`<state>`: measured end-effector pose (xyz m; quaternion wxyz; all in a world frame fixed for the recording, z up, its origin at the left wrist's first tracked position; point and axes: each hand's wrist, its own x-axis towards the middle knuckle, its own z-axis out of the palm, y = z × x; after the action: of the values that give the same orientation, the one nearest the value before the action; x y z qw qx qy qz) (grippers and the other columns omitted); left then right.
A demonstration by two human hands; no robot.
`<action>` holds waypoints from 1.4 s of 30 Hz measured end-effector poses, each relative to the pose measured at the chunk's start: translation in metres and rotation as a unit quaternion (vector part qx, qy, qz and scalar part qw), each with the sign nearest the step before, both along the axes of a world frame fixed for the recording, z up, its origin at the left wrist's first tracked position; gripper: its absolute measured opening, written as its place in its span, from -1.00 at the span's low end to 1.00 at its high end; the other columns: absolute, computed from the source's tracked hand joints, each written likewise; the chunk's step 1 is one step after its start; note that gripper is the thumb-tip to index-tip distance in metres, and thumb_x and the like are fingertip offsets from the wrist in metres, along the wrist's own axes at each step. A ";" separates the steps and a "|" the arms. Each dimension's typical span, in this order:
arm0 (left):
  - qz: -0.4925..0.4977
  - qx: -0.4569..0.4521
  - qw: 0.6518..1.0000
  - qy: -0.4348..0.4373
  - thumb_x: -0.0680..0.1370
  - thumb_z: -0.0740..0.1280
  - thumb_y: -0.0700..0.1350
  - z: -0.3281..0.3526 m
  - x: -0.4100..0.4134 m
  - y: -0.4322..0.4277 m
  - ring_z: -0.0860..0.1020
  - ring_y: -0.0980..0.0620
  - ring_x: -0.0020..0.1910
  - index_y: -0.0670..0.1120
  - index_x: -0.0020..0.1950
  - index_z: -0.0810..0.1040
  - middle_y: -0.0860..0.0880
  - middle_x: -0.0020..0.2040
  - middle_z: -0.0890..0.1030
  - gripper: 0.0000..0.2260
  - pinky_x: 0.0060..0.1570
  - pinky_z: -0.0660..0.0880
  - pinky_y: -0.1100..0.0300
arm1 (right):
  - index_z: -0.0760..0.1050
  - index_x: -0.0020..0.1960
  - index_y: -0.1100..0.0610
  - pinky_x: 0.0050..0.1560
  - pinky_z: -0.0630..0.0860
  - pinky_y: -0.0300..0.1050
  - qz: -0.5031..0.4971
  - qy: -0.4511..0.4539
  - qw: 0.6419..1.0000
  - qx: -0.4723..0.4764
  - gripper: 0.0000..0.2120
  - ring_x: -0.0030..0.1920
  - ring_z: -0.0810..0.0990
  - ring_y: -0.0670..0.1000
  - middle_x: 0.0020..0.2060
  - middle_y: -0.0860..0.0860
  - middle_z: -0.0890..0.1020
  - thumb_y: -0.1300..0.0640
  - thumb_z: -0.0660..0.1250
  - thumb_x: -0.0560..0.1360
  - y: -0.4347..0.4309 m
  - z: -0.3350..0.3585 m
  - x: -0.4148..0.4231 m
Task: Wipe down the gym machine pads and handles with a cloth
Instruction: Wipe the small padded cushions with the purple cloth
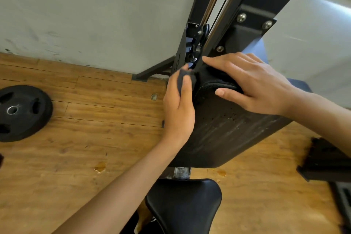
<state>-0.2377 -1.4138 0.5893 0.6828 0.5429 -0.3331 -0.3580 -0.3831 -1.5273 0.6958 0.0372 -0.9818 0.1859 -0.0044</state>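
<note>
Gripping bunched dark grey cloth in curled left hand, wiping top corner of worn black vinyl back pad; steadying with flat, open-fingered right hand; ideally pressing firmly, overlapping strokes.

Left hand grips cloth against back pad; right hand rests atop.

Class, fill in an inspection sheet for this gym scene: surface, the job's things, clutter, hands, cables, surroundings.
Surface: wooden floor, scuffed, with stains.
Job's things: dark cloth pressed to the upper left edge of the worn, streaked back pad; seat pad in the foreground.
Clutter: weight plate lying flat on the floor.
Hands: left hand grips the cloth; right hand rests on the back pad's top.
Cables: nothing seen.
Surroundings: grey wall; black machine frame with bolts.
</note>
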 end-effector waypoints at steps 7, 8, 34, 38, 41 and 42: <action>0.027 -0.055 0.994 -0.091 0.68 0.25 0.04 0.029 0.006 -0.025 0.61 0.12 0.17 -0.10 0.36 0.58 -0.01 0.15 0.63 -0.67 0.20 0.54 0.17 | 0.26 0.55 0.13 0.31 0.45 0.08 -0.009 -0.032 0.999 -0.010 -0.36 0.24 0.52 0.05 0.29 0.06 0.52 -0.28 0.13 0.65 0.001 -0.001 -0.002; 0.032 -0.051 0.996 -0.071 0.69 0.25 0.02 0.017 0.002 -0.015 0.62 0.08 0.16 -0.08 0.33 0.58 -0.02 0.13 0.63 -0.71 0.18 0.55 0.14 | 0.27 0.55 0.13 0.32 0.45 0.07 -0.012 -0.037 0.999 -0.008 -0.36 0.27 0.51 0.05 0.32 0.06 0.51 -0.28 0.14 0.65 0.002 -0.001 -0.002; -0.016 -0.033 0.992 0.118 0.74 0.17 0.00 0.019 0.013 -0.011 0.38 0.31 0.48 0.08 0.63 0.30 0.24 0.45 0.47 -0.58 0.53 0.35 0.13 | 0.35 0.48 0.20 0.20 0.51 0.12 0.003 -0.023 0.997 -0.076 -0.43 0.18 0.57 0.15 0.26 0.14 0.56 -0.21 0.10 0.68 0.008 -0.002 0.000; -0.041 0.031 0.955 0.292 0.54 0.30 -0.09 0.015 0.021 -0.007 0.50 0.03 0.43 0.10 0.55 0.38 0.01 0.38 0.60 -0.45 0.45 0.39 -0.06 | 0.34 0.49 0.19 0.18 0.52 0.13 -0.008 -0.023 0.997 -0.072 -0.42 0.17 0.57 0.14 0.24 0.14 0.57 -0.22 0.11 0.68 0.009 -0.004 0.000; -0.073 0.108 0.964 0.230 0.40 0.28 0.12 0.024 0.017 -0.007 0.57 -0.13 0.22 -0.03 0.22 0.61 -0.07 0.18 0.62 -0.55 0.22 0.47 -0.08 | 0.35 0.49 0.19 0.18 0.51 0.13 -0.019 -0.022 0.997 -0.077 -0.41 0.16 0.56 0.14 0.23 0.14 0.57 -0.24 0.10 0.68 0.009 -0.002 0.001; -0.065 0.108 0.971 0.204 0.42 0.29 0.19 0.026 0.013 -0.004 0.60 -0.10 0.18 0.00 0.09 0.65 -0.02 0.13 0.66 -0.62 0.19 0.50 -0.10 | 0.35 0.49 0.19 0.18 0.50 0.12 -0.022 -0.021 0.996 -0.081 -0.40 0.16 0.56 0.14 0.22 0.14 0.57 -0.25 0.10 0.67 0.009 -0.002 0.000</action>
<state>-0.2251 -1.4183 0.6156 0.6489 0.5057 -0.1807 -0.5391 -0.3828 -1.5187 0.6937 -0.0390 -0.9771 0.2052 -0.0413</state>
